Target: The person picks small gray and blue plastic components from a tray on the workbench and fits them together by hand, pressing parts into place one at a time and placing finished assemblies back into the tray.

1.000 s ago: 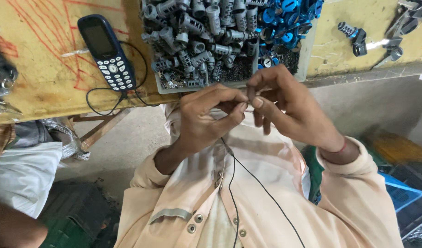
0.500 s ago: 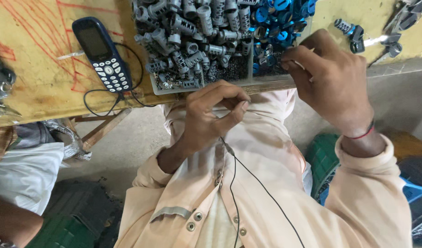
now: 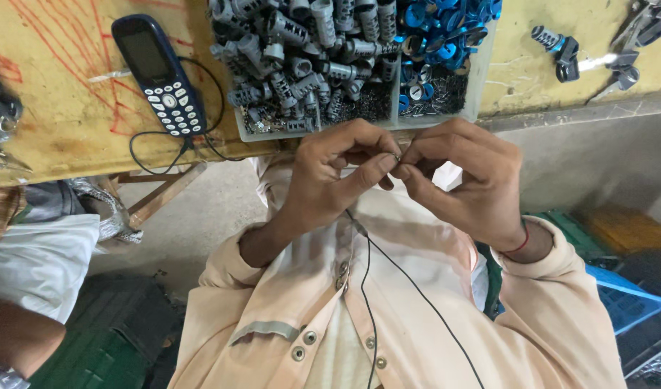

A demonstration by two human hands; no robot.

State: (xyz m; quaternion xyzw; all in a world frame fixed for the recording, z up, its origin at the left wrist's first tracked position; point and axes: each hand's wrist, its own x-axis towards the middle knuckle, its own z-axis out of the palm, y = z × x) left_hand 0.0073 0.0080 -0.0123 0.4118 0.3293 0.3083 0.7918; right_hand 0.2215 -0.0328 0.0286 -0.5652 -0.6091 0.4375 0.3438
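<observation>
My left hand (image 3: 334, 176) and my right hand (image 3: 469, 184) meet fingertip to fingertip just below the table edge. Together they pinch a small metal part (image 3: 397, 156), mostly hidden by the fingers. A red thread band circles my right wrist. Directly above the hands stands a clear divided tray (image 3: 474, 86). Its left compartment holds several grey cylindrical parts (image 3: 302, 50), its right compartment several blue round parts (image 3: 438, 36).
A dark blue keypad phone (image 3: 158, 72) lies on the yellow worktable (image 3: 64, 108) with a black cable (image 3: 410, 288) running down over my shirt. Loose dark metal pieces (image 3: 561, 50) lie at the table's right. Another person's arm (image 3: 14, 331) is at bottom left.
My right hand reached up to the tray's blue compartment, then came back down to my left hand. Both hands now pinch the small part together.
</observation>
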